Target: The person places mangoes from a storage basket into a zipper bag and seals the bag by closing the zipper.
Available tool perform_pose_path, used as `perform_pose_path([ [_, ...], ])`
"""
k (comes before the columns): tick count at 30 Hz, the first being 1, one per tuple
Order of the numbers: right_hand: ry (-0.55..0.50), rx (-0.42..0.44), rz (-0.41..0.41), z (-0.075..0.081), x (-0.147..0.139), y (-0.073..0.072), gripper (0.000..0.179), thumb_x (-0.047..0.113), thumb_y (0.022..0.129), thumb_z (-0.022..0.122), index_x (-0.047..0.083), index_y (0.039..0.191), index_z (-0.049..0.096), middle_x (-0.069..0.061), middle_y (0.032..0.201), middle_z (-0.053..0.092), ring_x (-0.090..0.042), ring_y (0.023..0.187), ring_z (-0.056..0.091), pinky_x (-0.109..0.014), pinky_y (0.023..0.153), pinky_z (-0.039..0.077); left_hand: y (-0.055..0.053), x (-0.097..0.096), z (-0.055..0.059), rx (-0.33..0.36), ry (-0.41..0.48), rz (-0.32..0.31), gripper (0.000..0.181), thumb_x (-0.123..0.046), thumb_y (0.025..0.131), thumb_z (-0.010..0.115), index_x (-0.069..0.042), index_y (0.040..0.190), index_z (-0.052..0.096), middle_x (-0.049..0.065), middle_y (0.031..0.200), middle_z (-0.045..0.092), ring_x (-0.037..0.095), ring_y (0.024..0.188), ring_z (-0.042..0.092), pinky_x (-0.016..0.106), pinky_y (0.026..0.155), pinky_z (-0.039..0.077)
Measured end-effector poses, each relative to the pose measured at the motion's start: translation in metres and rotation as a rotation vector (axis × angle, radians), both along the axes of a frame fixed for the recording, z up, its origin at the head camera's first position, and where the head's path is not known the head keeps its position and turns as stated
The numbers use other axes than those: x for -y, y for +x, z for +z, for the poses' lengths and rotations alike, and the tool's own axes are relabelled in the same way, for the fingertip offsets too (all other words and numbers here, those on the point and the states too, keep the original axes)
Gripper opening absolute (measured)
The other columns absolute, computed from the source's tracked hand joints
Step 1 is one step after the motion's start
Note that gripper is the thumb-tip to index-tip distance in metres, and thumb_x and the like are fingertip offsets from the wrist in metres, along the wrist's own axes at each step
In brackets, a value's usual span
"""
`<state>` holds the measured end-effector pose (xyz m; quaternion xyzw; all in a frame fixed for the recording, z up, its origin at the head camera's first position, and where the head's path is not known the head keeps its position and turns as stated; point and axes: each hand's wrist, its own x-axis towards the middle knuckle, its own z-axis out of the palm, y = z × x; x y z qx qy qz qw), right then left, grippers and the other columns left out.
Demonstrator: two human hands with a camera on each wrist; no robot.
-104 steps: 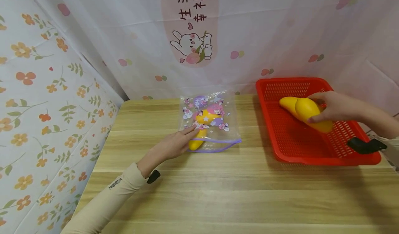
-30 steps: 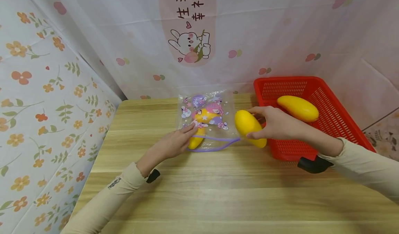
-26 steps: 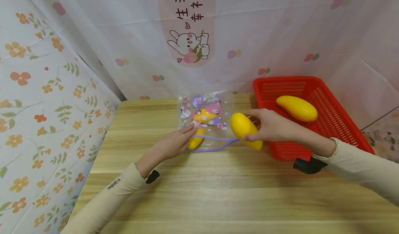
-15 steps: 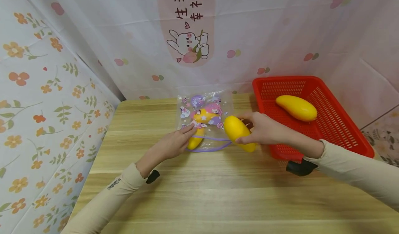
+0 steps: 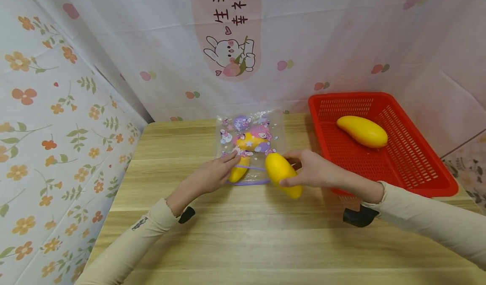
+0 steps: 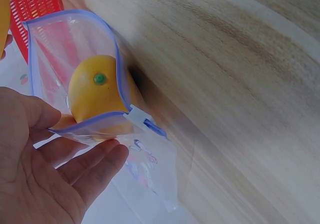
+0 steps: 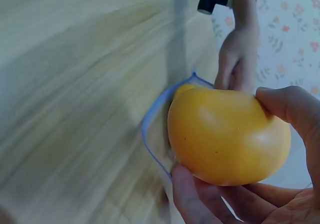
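A yellow mango (image 5: 279, 173) was held between the curled fingers and thumb of the right hand (image 5: 313, 170), at the open mouth of a clear printed zip bag (image 5: 241, 123); whether they touched could not be told. The left hand (image 5: 206, 177) pinched the bag's rim, and a second mango (image 6: 95, 93) showed inside. Well to the right, a third mango (image 5: 362, 132) lay in a red plastic basket (image 5: 357, 165) on the wooden table (image 5: 228, 243).

Clear zip bag (image 5: 240, 123) with cartoon print laid on worktop (image 5: 247, 234); purple-edged mouth held gaping by left-hand grip (image 5: 212, 175), white slider (image 6: 137, 118) near one end. Inside, near mouth, bagged mango (image 6: 95, 96) seen, yellow, green stem nub (image 6: 100, 78); more yellow under print. Smooth yellow mango (image 5: 280, 173) held slanted in right-hand grip (image 5: 313, 169), just by mouth.
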<state>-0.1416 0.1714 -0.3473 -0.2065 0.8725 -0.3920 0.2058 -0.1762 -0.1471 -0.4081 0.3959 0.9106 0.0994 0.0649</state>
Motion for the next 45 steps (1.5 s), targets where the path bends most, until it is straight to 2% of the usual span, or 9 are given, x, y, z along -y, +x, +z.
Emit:
perform_pose_path([
  [13,-0.109,0.093,0.045,-0.019,0.007,0.004,0.063,0.026,0.085,0.084,-0.004,0.134,0.059,-0.006,0.115,0.066,-0.027,0.106,0.062,-0.041,0.092,0.055,0.0,0.0,-0.003,-0.005,0.023,-0.001,0.049,-0.01,0.105,0.052,0.002,0.152,0.043,0.021,0.157,0.036,0.04,0.131,0.05,0.049,0.101,0.048],
  [25,-0.105,0.191,-0.009,-0.034,0.011,0.005,0.069,0.029,0.085,0.085,-0.005,0.138,0.056,-0.009,0.119,0.065,-0.027,0.103,0.062,-0.039,0.088,0.056,-0.001,0.001,-0.003,0.02,0.016,0.016,0.05,-0.011,0.106,0.052,-0.001,0.153,0.042,0.018,0.158,0.035,0.036,0.135,0.047,0.048,0.103,0.045],
  [29,-0.109,0.232,-0.036,-0.038,0.011,0.005,0.071,0.029,0.085,0.085,-0.004,0.14,0.055,-0.01,0.119,0.063,-0.027,0.1,0.062,-0.039,0.083,0.058,-0.001,0.001,-0.003,0.017,0.018,0.013,0.05,-0.011,0.106,0.052,-0.001,0.153,0.042,0.018,0.158,0.035,0.036,0.136,0.046,0.048,0.104,0.044],
  [37,-0.131,0.312,-0.043,-0.047,0.016,0.009,0.065,0.024,0.085,0.085,-0.002,0.137,0.057,-0.01,0.114,0.064,-0.027,0.096,0.062,-0.041,0.072,0.061,-0.001,0.002,-0.002,0.009,0.022,0.007,0.05,-0.011,0.106,0.053,0.0,0.153,0.042,0.019,0.157,0.037,0.037,0.135,0.048,0.048,0.103,0.045],
  [45,-0.177,0.397,-0.032,-0.054,0.02,0.011,0.059,0.024,0.088,0.082,-0.001,0.136,0.058,-0.01,0.111,0.065,-0.027,0.095,0.061,-0.041,0.073,0.06,-0.001,0.001,-0.001,0.022,0.023,0.004,0.05,-0.011,0.106,0.052,0.001,0.153,0.041,0.02,0.158,0.035,0.037,0.136,0.046,0.048,0.103,0.045],
])
